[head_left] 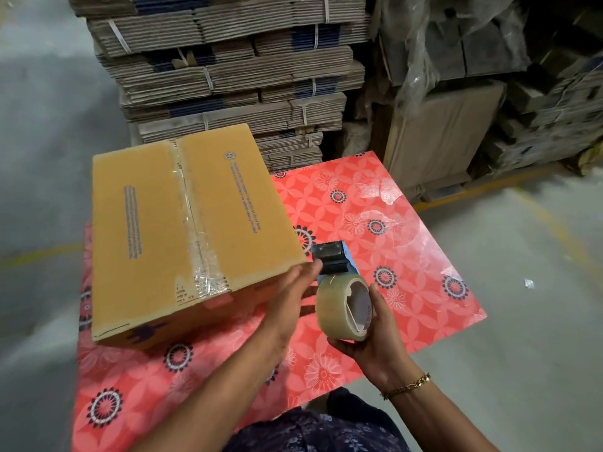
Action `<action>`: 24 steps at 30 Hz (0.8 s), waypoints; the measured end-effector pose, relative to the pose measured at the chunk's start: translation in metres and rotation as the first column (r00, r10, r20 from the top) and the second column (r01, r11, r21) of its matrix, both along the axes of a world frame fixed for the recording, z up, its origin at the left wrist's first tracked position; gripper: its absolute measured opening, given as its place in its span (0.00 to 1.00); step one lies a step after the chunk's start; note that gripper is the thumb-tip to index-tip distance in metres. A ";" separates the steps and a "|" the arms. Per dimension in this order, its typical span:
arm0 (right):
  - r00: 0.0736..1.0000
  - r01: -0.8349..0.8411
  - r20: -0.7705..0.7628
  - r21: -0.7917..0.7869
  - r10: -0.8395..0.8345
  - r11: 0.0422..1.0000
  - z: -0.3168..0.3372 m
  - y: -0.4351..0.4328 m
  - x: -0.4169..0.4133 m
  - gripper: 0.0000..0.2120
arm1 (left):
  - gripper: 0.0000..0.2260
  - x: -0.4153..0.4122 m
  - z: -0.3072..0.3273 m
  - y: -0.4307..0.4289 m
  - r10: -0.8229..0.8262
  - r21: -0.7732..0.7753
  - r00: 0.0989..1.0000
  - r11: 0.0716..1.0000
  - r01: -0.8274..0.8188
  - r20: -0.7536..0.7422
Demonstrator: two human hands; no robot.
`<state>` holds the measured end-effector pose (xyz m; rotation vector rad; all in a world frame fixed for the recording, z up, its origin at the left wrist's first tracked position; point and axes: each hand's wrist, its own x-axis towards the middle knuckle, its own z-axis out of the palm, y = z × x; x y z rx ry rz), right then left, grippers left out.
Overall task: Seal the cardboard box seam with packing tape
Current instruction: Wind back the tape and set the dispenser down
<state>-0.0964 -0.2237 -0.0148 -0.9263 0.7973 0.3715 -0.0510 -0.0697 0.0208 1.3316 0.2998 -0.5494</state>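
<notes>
The cardboard box (182, 230) sat on the left half of the table (408, 230), flaps closed, its centre seam (192, 220) running from the far edge to the near edge. Clear tape (202, 272) already glinted along that seam, wrinkled and bubbled at the near end where it folded over the edge.

The right hand (375, 340) cupped the tape roll (342, 308) from below and behind, fingers curled around its rim. The left hand (293, 291) reached in flat, fingers pressed together and extended toward the dispenser's blue head (332, 259), apparently feeling for the loose end; whether it was pinching film, I couldn't tell.

My read: the tape end was being freed for another pass. To do that well, the film wanted pulling out straight and taut, landing square over the seam, then rubbing down firmly so no more creases formed.

The box was smooth, tan and crisp-edged, with small blue print on both flaps. The roll was a glossy, translucent ring on a pale core. The tablecloth was shiny red plastic with flower medallions.
</notes>
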 end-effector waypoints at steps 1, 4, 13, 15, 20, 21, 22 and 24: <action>1.000 0.007 -0.003 -0.020 -0.007 1.000 -0.001 -0.006 0.003 0.25 | 0.20 -0.003 -0.002 -0.010 -0.034 -0.003 0.999 0.999 0.034 0.001; 1.000 -0.003 -0.008 -0.070 0.002 0.998 -0.004 -0.026 0.013 0.25 | 0.20 0.002 -0.012 -0.039 -0.046 -0.005 0.999 0.999 0.046 0.002; 0.911 -0.409 -0.093 -0.339 0.403 0.847 -0.010 -0.110 0.046 0.24 | 0.19 0.052 -0.050 -0.116 0.056 0.089 0.986 0.995 -0.043 -0.154; 0.865 -0.487 -0.113 -0.432 0.489 0.759 -0.012 -0.126 0.055 0.24 | 0.15 0.063 -0.059 -0.128 0.068 0.081 0.970 0.995 -0.050 -0.235; 0.795 -0.538 -0.134 -0.605 0.591 0.587 -0.033 -0.166 0.076 0.23 | 0.18 0.090 -0.080 -0.153 0.087 -0.011 0.911 0.995 -0.100 -0.402; 0.802 -0.536 -0.124 -0.580 0.584 0.613 -0.040 -0.173 0.081 0.21 | 0.16 0.096 -0.086 -0.158 0.091 -0.036 0.905 0.993 -0.116 -0.415; 0.803 -0.542 -0.121 -0.556 0.583 0.630 -0.045 -0.180 0.086 0.20 | 0.15 0.101 -0.090 -0.162 0.096 -0.049 0.897 0.990 -0.129 -0.432; 0.796 -0.552 -0.122 -0.550 0.593 0.627 -0.057 -0.193 0.098 0.17 | 0.16 0.111 -0.098 -0.169 0.103 -0.045 0.886 0.989 -0.137 -0.452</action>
